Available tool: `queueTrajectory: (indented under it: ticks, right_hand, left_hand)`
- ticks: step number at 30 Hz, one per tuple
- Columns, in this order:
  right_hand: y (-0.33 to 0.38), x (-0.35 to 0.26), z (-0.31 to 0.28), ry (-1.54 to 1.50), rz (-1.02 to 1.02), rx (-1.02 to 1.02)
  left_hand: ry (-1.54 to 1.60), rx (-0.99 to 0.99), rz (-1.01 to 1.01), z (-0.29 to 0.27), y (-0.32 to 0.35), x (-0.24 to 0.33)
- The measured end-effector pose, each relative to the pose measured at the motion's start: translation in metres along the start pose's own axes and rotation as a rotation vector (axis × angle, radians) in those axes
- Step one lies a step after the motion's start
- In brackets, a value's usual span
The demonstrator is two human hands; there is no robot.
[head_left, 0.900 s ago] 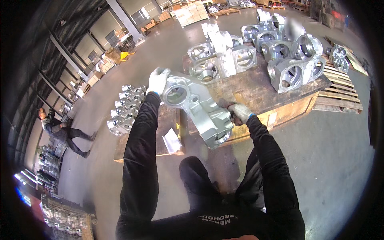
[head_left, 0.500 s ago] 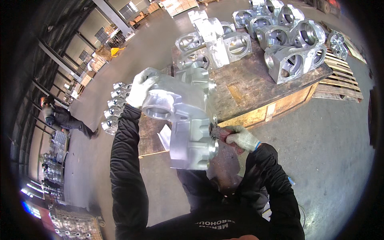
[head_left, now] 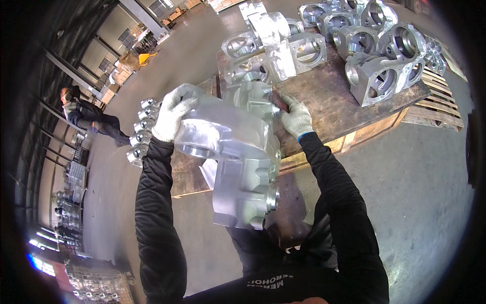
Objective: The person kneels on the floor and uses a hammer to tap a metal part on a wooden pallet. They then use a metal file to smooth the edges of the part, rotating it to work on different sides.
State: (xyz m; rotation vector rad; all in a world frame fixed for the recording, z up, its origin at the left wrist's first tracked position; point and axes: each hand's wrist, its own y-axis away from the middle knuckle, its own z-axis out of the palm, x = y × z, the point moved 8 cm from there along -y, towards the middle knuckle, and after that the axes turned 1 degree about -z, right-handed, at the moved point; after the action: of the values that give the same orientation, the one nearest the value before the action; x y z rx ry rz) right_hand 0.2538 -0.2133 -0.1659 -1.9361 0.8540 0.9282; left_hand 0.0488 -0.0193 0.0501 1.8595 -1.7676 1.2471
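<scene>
A big silver metal casting (head_left: 228, 126) with round bores and ribbed ends stands tilted over the near edge of a wooden workbench. My left hand (head_left: 174, 112), in a white knit glove, is closed on the casting's upper left corner, fingers over its top. My right hand (head_left: 296, 117), gloved the same way, pinches a dark red pad (head_left: 279, 101) against the casting's far right end. Much of the pad is hidden by the fingers, and its exact kind is unclear.
More silver castings (head_left: 387, 76) crowd the far side of the wooden bench (head_left: 334, 114). Small cylindrical metal parts (head_left: 144, 124) stand in a row at left. A wooden pallet (head_left: 435, 101) lies beyond the bench's right end. A person (head_left: 93, 119) walks on the floor at far left.
My right hand has moved up and away along the casting, from its near right side to its far end, carrying the red pad. My left hand keeps its hold.
</scene>
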Motion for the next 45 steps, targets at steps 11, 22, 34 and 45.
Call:
queueTrajectory:
  ticks: [11, 22, 34, 45]
  right_hand:
    - [0.082, 0.014, -0.018, -0.103, 0.220, -0.168]
    - [0.003, 0.096, 0.047, -0.693, 0.514, -0.107]
    - [0.016, 0.005, -0.035, -0.456, 0.293, 0.122]
    - [0.158, 0.029, 0.014, -0.313, 0.377, -0.113]
  left_hand:
    - [0.035, -0.045, -0.035, 0.002, 0.001, -0.006]
    - [0.132, -0.032, -0.009, 0.002, -0.001, -0.002]
    - [0.118, -0.086, -0.067, 0.003, -0.002, -0.010]
    - [0.120, -0.094, -0.033, 0.002, -0.004, -0.019]
